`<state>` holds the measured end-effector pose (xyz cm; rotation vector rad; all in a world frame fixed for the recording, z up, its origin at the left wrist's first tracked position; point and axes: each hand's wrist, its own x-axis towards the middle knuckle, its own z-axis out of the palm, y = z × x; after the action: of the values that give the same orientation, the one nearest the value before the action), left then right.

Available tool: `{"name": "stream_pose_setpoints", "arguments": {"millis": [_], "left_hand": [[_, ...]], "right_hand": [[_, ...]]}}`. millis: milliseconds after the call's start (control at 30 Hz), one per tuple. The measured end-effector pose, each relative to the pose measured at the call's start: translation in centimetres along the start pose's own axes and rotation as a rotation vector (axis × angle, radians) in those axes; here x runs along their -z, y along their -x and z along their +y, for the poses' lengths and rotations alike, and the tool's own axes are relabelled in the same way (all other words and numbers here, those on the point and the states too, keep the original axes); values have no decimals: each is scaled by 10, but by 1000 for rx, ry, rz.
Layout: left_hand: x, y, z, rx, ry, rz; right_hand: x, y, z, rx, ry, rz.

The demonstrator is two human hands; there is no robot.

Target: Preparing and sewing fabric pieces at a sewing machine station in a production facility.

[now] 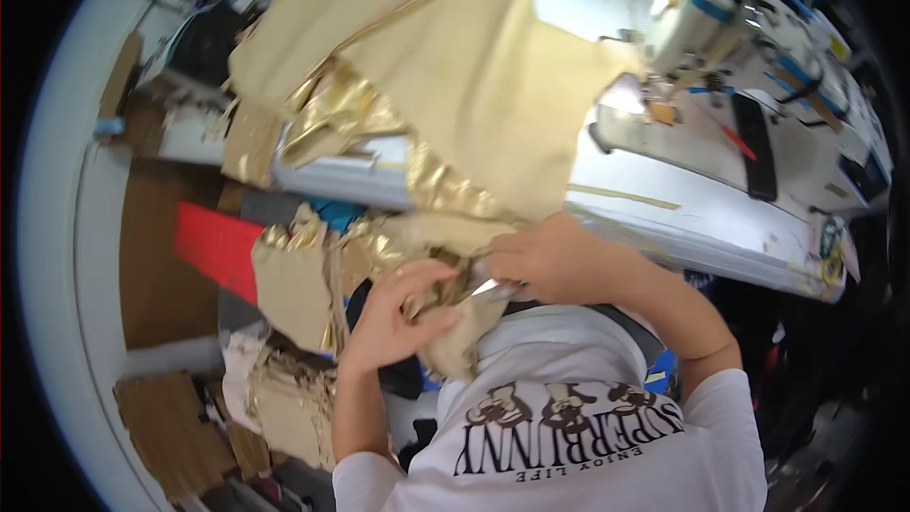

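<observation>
My left hand [398,313] is closed on a bunched piece of beige fabric with gold facing [455,341], held low in front of my body. My right hand [550,256] is closed around a silver metal tool [483,287], seemingly snips, whose pointed tip lies against that fabric. Large beige pieces with shiny gold undersides [474,85] spread across the table above my hands, draping over its front edge.
A white sewing machine [687,14] stands at the right of the table [701,237], beside a black phone-like slab [758,147]. More fabric pieces [294,294] lie at lower left near a red panel [213,246]. Cardboard [166,427] sits farther down.
</observation>
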<state>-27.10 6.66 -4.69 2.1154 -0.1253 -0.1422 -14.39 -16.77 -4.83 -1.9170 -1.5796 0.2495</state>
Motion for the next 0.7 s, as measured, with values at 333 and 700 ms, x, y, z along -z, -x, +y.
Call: {"name": "stream_pose_setpoints", "arguments": {"millis": [333,700], "left_hand": [[-68,-18,2,309,604,174],[-71,-13,-5,353,617,317]], "right_hand": [[31,87,50,-669,342,465],[118,182,129,-929,861,398]]}}
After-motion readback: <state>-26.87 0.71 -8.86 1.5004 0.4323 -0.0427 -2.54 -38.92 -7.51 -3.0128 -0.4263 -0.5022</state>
